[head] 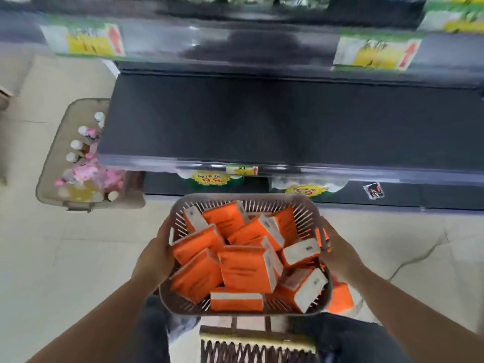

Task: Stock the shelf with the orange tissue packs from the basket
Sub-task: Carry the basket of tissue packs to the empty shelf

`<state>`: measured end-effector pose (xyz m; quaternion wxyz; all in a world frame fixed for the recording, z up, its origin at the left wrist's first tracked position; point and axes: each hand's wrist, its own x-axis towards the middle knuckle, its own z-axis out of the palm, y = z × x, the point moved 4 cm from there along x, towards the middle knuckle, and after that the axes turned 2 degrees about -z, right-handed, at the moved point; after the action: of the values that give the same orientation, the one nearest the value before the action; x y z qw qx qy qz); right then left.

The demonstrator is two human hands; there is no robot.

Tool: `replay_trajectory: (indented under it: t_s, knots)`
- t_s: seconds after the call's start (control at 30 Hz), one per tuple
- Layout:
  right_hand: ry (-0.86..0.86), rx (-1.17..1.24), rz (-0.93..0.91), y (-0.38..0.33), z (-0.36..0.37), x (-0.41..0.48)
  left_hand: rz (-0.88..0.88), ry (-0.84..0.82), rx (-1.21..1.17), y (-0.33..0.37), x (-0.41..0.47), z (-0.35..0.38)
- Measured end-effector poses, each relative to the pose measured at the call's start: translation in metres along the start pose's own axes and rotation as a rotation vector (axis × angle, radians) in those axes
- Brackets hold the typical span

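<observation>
**Inspector:** Position of the stock?

**Assessor:** The orange tissue packs [245, 268] lie jumbled in a grey-brown slatted plastic basket [243, 198]. Some lie flat and some are tipped on edge, with their white end panels showing. The basket is held level in front of the dark shelf [262, 121], just short of its front lip. One further orange pack [340, 297] shows just outside the basket's near right corner. What it rests on cannot be told.

**Inspector:** Hands?

**Assessor:** Both are on the basket. The left hand [157, 255] grips the left side, thumb at the rim and fingers wrapped round the wall. The right hand [337, 252] grips the right rim, fingers curled over it. Neither holds a pack.

**Inspector:** Surroundings?

**Assessor:** A yellow 9.9 price tag [209, 178] hangs under the shelf's front edge. The labels on the tier above are blurred. A beige bin [52, 158] stands on the tiled floor at the shelf's left end and holds white-capped bottles [76, 145] and pink packets [89, 174]. A brown slatted item [256, 347] sits at the bottom edge, below the basket.
</observation>
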<state>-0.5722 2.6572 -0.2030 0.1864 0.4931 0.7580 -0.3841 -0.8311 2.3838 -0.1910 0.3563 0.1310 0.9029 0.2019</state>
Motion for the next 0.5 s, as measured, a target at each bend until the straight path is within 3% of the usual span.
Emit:
replay_trajectory:
  t_s: [0.5]
  knots:
    - [0.0, 0.134, -0.049, 0.047, 0.125, 0.157, 0.038, 0.002, 0.045, -0.089, 0.161, 0.123]
